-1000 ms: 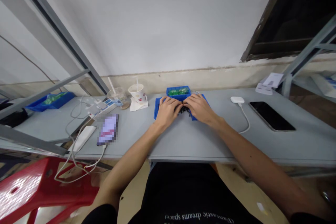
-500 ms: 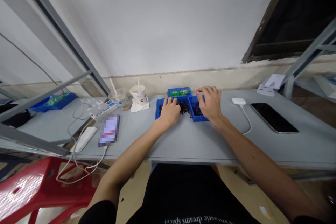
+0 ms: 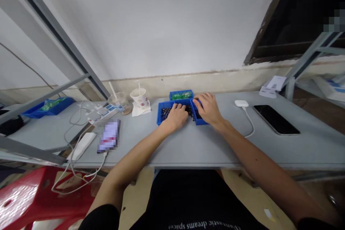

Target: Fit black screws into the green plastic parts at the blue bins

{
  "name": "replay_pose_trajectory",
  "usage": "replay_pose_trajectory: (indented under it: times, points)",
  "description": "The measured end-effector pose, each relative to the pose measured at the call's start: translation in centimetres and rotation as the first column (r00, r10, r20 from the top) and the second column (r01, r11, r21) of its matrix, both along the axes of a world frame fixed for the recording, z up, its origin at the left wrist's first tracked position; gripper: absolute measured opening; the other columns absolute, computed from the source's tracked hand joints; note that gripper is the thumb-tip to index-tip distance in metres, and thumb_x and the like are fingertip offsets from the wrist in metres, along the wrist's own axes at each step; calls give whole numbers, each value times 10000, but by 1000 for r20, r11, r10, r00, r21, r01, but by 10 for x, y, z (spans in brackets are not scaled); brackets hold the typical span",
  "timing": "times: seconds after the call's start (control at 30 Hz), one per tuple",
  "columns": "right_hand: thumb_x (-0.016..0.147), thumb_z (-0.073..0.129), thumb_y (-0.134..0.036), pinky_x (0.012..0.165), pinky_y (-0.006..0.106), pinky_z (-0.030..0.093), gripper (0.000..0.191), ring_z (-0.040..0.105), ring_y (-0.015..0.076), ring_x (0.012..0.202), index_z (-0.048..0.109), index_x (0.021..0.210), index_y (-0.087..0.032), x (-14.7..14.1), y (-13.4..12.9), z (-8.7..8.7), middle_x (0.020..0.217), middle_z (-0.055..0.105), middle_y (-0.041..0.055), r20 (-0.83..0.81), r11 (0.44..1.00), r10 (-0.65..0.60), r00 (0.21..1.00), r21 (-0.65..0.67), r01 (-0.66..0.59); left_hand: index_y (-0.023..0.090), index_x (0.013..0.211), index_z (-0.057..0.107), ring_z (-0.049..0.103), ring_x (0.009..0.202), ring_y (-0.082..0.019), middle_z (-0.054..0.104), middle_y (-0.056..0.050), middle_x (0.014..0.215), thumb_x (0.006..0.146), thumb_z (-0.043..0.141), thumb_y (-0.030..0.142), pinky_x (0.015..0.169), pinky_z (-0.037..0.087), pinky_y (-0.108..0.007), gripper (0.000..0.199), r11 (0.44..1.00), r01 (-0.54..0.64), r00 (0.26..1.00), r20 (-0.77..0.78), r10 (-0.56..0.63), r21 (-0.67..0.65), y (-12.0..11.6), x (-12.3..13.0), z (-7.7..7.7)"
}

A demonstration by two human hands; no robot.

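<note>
My left hand [image 3: 177,116] reaches into the left blue tray [image 3: 159,115], its fingers bent down among small black parts [image 3: 165,112] that look like screws. Its fingertips are hidden, so I cannot make out what they hold. Over the adjoining right blue tray [image 3: 201,122] is my right hand [image 3: 209,109], with its fingers curved and the thumb apart from them. Nothing shows in its grasp, and it covers most of that tray's dark contents. Just behind stands a smaller blue tray [image 3: 171,92] with green-looking packets [image 3: 181,96].
Left on the table [image 3: 183,147] are a paper cup [image 3: 139,99], a clear plastic cup [image 3: 122,104], a power strip [image 3: 107,111], a blurred purple object [image 3: 109,136] and cables. To the right lie a white earphone case [image 3: 241,104] and a phone [image 3: 276,119]. A red stool [image 3: 48,194] is at lower left.
My left hand has shifted slightly right within its tray, uncovering more black parts on the left. My right hand has drawn in leftward and its fingers are more curled. The view has shifted slightly.
</note>
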State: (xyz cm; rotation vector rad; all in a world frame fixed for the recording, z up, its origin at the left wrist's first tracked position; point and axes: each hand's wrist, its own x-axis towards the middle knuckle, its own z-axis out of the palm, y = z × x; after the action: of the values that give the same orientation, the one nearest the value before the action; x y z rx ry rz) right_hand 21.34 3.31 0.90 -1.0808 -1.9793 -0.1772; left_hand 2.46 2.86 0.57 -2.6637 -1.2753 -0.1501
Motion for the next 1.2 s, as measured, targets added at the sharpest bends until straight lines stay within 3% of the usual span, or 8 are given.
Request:
replay_pose_trajectory:
  times: [0.1, 0.23, 0.4, 0.6, 0.87, 1.2]
  points:
    - [1087, 421, -304, 925, 443, 382, 269, 600, 281, 1011, 671, 1039, -216, 0, 1, -1, 1057, 763, 88, 38, 998, 63, 997, -22, -63, 154, 925, 725, 619, 1065, -304, 667, -139, 1080, 943, 611, 197, 954, 482, -436, 123, 999, 52, 982, 182, -50, -8, 3, -10, 9]
    - [1077, 466, -298, 916, 435, 385, 245, 602, 280, 1010, 690, 1024, -214, -3, 0, -5, 1006, 762, 87, 186, 985, 171, 968, -65, -161, 180, 932, 648, 632, 888, -201, 661, -54, 934, 990, 544, 188, 853, 506, -327, 119, 997, 67, 840, 542, -36, -38, 6, -26, 18]
    - [1067, 524, -330, 903, 430, 382, 228, 591, 288, 1034, 715, 1060, -204, -6, -1, -8, 1031, 764, 98, 260, 980, 198, 945, -75, -185, 198, 972, 610, 623, 725, -145, 686, 3, 810, 1014, 545, 240, 722, 499, -263, 88, 986, 126, 730, 684, -16, -111, 0, -28, 14]
    - [1065, 508, -281, 901, 435, 385, 242, 604, 275, 1021, 737, 1004, -229, -4, 1, -8, 1006, 780, 75, 215, 975, 219, 952, -90, -204, 211, 1022, 621, 694, 809, -152, 744, -13, 901, 1012, 535, 249, 773, 535, -266, 95, 984, 154, 708, 705, -46, -91, -2, -28, 7]
    - [1024, 576, -293, 894, 431, 408, 168, 611, 270, 987, 706, 933, -237, -5, -2, -2, 968, 768, 63, 154, 980, 197, 968, -34, -194, 211, 1135, 686, 702, 948, -218, 771, -54, 984, 1076, 470, 276, 947, 475, -381, 233, 990, 79, 893, 433, -122, 116, -6, -35, 17]
    - [1033, 554, -305, 915, 427, 435, 187, 613, 268, 971, 697, 933, -240, -4, -4, 1, 958, 755, 69, 119, 979, 200, 973, 4, -202, 223, 1149, 726, 691, 976, -227, 784, -65, 1027, 1117, 414, 341, 931, 441, -382, 335, 987, 100, 911, 386, -142, 129, -5, -39, 17]
